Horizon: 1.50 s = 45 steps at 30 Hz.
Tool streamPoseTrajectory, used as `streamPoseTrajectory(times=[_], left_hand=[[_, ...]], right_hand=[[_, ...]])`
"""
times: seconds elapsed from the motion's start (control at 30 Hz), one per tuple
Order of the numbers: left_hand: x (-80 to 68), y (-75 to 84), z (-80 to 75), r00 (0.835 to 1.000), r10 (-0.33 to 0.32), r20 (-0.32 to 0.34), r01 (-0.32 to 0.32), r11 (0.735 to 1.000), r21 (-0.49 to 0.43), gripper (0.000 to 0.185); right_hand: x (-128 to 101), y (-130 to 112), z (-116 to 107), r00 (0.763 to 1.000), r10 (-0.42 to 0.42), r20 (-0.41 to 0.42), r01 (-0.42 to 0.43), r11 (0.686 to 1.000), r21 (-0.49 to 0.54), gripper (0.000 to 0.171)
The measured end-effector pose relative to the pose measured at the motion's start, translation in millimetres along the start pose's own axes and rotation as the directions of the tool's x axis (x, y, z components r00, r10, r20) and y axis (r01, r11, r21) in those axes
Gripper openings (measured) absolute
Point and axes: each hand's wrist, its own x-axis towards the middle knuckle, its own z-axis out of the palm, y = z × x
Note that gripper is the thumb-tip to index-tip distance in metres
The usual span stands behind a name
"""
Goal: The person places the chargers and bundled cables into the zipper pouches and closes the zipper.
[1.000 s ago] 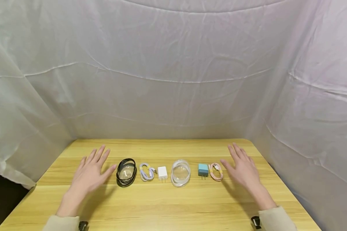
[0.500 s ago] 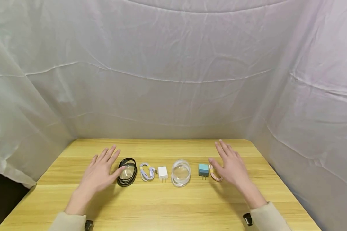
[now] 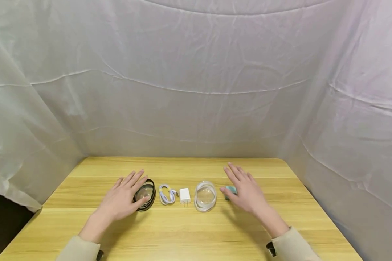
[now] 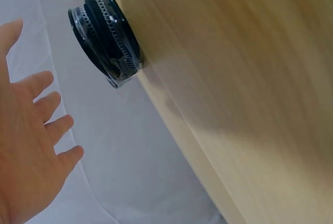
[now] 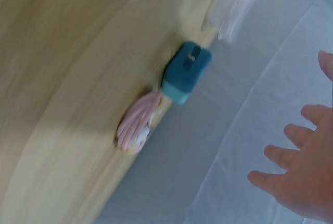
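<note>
My left hand (image 3: pixel 121 201), fingers spread and straight, hovers beside a coiled black cable (image 3: pixel 151 203) and partly covers it in the head view. The left wrist view shows that black coil (image 4: pixel 106 36) standing apart from the fingers. Over the right part of the row my right hand (image 3: pixel 246 192) is spread, holding nothing. It covers part of a blue charger plug (image 3: pixel 231 189) and hides the pink cable from the head camera. In the right wrist view the blue plug (image 5: pixel 184 73) and the coiled pink cable (image 5: pixel 138 122) lie on the table, away from the fingers.
Between the hands lie a lavender cable (image 3: pixel 164 195), a white charger plug (image 3: pixel 184 195) and a coiled white cable (image 3: pixel 199 206). All are in one row on the wooden table (image 3: pixel 183 235). Pale cloth (image 3: pixel 196 119) hangs around the back and sides.
Both hands have moved inward, the left to the right over the black cable, the right to the left past the pink cable to the blue plug. The row of items lies as before.
</note>
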Motion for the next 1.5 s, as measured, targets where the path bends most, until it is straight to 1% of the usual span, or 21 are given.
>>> streamPoseTrajectory(times=[0.3, 0.5, 0.6, 0.77, 0.93, 1.13, 1.27, 1.5], left_hand=[[1.1, -1.2, 5.3, 0.995, 0.088, 0.052, -0.088, 0.996, -0.013, 0.073], [0.2, -2.7, 9.4, 0.988, 0.115, 0.102, -0.114, 0.993, -0.017, 0.069], [-0.6, -3.8, 9.0, 0.985, 0.123, 0.122, -0.123, 0.992, -0.011, 0.067], [-1.5, -6.7, 9.2, 0.978, 0.137, 0.159, -0.139, 0.99, 0.005, 0.066], [-0.2, -9.6, 10.5, 0.97, 0.168, 0.178, -0.173, 0.985, 0.015, 0.065], [1.5, -14.2, 13.5, 0.956, 0.213, 0.202, -0.225, 0.974, 0.037, 0.061], [2.7, -16.8, 15.7, 0.952, 0.235, 0.197, -0.247, 0.968, 0.04, 0.062], [6.8, -23.8, 19.5, 0.946, 0.283, 0.16, -0.293, 0.956, 0.036, 0.063]], right_hand=[[7, -21, 12, 0.995, -0.088, 0.051, 0.088, 0.996, 0.005, 0.077], [13, -29, 18, 0.978, -0.153, 0.14, 0.148, 0.988, 0.045, 0.078], [19, -34, 20, 0.965, -0.187, 0.185, 0.181, 0.982, 0.049, 0.079], [29, -40, 26, 0.94, -0.251, 0.232, 0.247, 0.968, 0.047, 0.078], [41, -45, 32, 0.908, -0.301, 0.29, 0.299, 0.953, 0.052, 0.077], [54, -53, 42, 0.869, -0.343, 0.356, 0.355, 0.934, 0.034, 0.077], [62, -60, 48, 0.844, -0.383, 0.374, 0.397, 0.917, 0.043, 0.076], [77, -73, 55, 0.817, -0.416, 0.399, 0.443, 0.896, 0.028, 0.075]])
